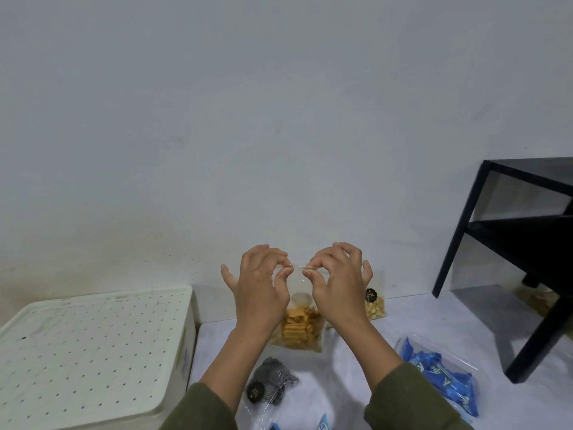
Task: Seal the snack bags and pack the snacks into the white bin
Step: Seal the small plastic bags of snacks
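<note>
- Both hands, left point(259, 285) and right point(336, 282), pinch the top strip of a clear cracker bag point(299, 332) standing on the table point(350, 373).
- Sealing appears under way.
- Nut bag point(375, 305), blue packets point(440, 380) lie unpacked; white bin point(90, 349) sits lidded at left.

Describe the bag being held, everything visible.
The clear bag is thin, see-through plastic, its lower part filled with orange-yellow cracker sticks, its upper part empty. It stands upright on the white surface. The left hand and right hand pinch its top strip from either side, in front of the wall.
</note>
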### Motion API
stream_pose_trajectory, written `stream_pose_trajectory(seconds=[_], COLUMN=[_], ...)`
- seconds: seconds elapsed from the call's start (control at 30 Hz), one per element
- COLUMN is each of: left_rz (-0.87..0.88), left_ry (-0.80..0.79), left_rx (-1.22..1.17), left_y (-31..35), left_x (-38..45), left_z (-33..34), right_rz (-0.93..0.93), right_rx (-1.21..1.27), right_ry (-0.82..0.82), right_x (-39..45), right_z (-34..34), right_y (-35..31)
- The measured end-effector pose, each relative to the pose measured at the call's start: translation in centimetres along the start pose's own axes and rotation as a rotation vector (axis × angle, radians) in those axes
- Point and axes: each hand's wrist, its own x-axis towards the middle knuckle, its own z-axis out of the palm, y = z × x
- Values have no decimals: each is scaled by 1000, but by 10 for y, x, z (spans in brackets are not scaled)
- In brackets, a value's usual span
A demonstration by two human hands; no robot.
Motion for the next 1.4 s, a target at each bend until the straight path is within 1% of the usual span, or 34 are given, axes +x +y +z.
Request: stream_pose_trajectory(seconds=[0.07, 0.17, 0.27, 0.37, 0.63, 0.73, 0.93, 1.07, 1.23, 1.33, 1.4], left_rz=[28, 70, 68, 38, 102, 119, 46, -17, 78, 55, 33], left_ry=[-22, -14, 12, 30, -46, -52, 16, -18, -103, -106, -93], left_rx=[2, 22, 62, 81, 104, 121, 103, 89, 105, 83, 77], left_y=[2, 3, 0, -1, 0, 2, 2, 5, 9, 13, 15], left_x=[-1, 0, 1, 0, 0, 2, 4, 1, 2, 2, 2], left_z=[0, 1, 2, 1, -1, -2, 3, 2, 4, 4, 4], right_rz=[-23, -23, 14, 37, 50, 77, 120, 109, 82, 84, 108], right_rx=[-25, -40, -23, -8, -26, 18, 173, 165, 91, 123, 207], right_ry=[5, -20, -64, -74, -63, -75, -106, -102, -84, -92, -93], right_x=[1, 1, -2, -4, 0, 1, 2, 2, 2, 2, 1], right_z=[-1, -3, -5, -6, -11, -10, -11, -13, -13, -12, -12], right_y=[-1, -3, -5, -5, -2, -2, -2, -1, 2, 0, 1])
